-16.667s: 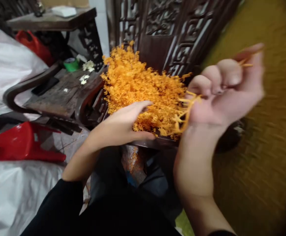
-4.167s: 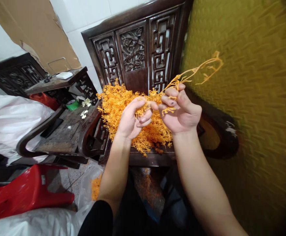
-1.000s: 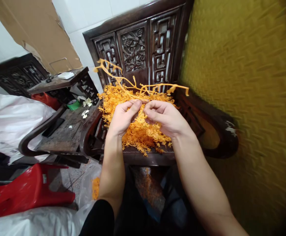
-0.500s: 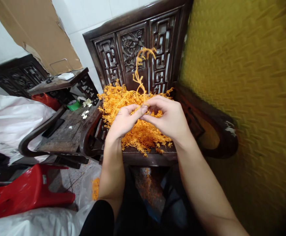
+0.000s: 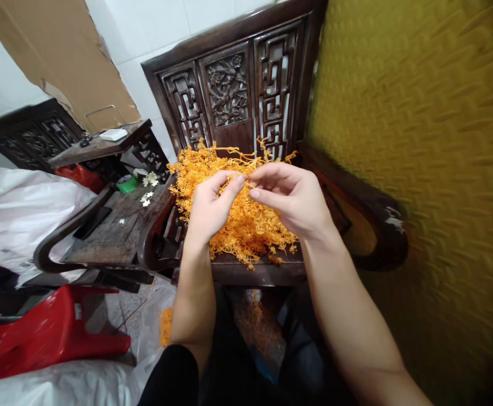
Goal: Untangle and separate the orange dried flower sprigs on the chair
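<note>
A heap of orange plastic flower sprigs (image 5: pixel 246 225) lies on the seat of a dark carved wooden chair (image 5: pixel 229 84). My left hand (image 5: pixel 210 206) and my right hand (image 5: pixel 293 194) meet over the heap, fingertips almost touching. Between them they pinch a thin orange sprig (image 5: pixel 238 155) that now lies low across the top of the heap. My forearms reach in from the bottom edge.
A second dark wooden chair (image 5: pixel 115 225) stands to the left, with small white flowers (image 5: pixel 147 194) and a green tape roll (image 5: pixel 127 183) on it. A red plastic stool (image 5: pixel 52 332) and white plastic sheeting (image 5: pixel 13 208) lie at left. A yellow-green patterned surface (image 5: pixel 419 141) fills the right.
The long orange sprig that stood up between my fingers half a second ago has come down flat onto the heap. Both hands stay together over the heap.
</note>
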`<state>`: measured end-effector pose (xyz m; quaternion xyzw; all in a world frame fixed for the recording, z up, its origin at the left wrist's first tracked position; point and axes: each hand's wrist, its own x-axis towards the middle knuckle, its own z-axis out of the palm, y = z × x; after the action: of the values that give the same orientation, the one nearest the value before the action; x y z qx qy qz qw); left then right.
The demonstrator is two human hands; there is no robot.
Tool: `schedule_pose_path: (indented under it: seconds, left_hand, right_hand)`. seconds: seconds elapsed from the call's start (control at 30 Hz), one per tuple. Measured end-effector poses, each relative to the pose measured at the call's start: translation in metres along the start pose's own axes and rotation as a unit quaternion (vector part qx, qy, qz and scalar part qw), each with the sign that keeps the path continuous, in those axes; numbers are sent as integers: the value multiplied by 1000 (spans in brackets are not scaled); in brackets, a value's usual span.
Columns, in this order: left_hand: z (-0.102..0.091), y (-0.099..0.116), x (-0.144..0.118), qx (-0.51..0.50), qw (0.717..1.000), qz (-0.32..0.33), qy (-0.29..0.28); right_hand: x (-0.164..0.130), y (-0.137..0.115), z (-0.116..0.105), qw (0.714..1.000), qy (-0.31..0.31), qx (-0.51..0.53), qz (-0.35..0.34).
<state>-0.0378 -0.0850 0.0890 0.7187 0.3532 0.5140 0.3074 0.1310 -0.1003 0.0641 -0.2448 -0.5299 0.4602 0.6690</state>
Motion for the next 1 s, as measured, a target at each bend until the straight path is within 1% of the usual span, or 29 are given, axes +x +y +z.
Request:
schedule_pose_path:
  seconds: [0.1, 0.17, 0.23, 0.3, 0.4, 0.5, 0.57, 0.6, 0.63, 0.7, 0.73, 0.77, 0.8, 0.83, 0.9, 0.97, 1.0]
  left_hand:
    - [-1, -1, 0, -18, 1000, 0, -3]
    - [-1, -4, -1, -64, 998, -21, -2]
    - [0, -6, -1, -133, 990, -52, -12]
    - [2, -5, 0, -219, 970, -99, -41]
    - [6, -2, 1, -326, 928, -159, -86]
    - [10, 0, 4, -375, 900, -189, -120]
    - [9, -2, 7, -394, 883, -220, -128]
    - [8, -4, 10, -408, 875, -232, -117]
    - [6, -6, 12, -427, 868, -235, -91]
    - [2, -10, 17, -475, 853, -216, -18]
    - [2, -11, 18, -498, 842, -207, 10]
    - [2, -12, 19, -517, 831, -206, 19]
    - [3, -12, 19, -530, 820, -214, 10]
    - [4, -12, 18, -539, 811, -228, -13]
    - [9, -10, 15, -550, 795, -248, -65]
    - [11, -7, 13, -553, 791, -242, -96]
    - [12, -5, 12, -548, 796, -236, -103]
  right_hand:
    - [0, -2, 0, 999, -1, 24, 22]
    - [0, -4, -1, 999, -4, 37, 33]
    - [-1, -6, -1, 998, -7, 48, 40]
    - [-1, -7, -2, 997, -15, 59, 48]
    - [0, -7, -2, 994, -30, 79, 66]
    - [2, -4, -3, 989, -38, 107, 91]
    - [3, -4, -5, 985, -42, 133, 105]
    - [3, -5, -6, 981, -50, 154, 109]
    - [3, -6, -8, 976, -66, 176, 112]
    - [1, -11, -13, 965, -118, 206, 113]
    - [0, -13, -15, 959, -149, 212, 112]
    - [-1, -14, -17, 955, -175, 214, 108]
    - [-1, -15, -18, 953, -187, 215, 102]
    - [0, -15, -19, 954, -182, 218, 95]
    - [2, -12, -20, 960, -142, 228, 80]
    - [5, -9, -20, 967, -97, 224, 69]
    - [6, -8, -20, 970, -84, 218, 64]
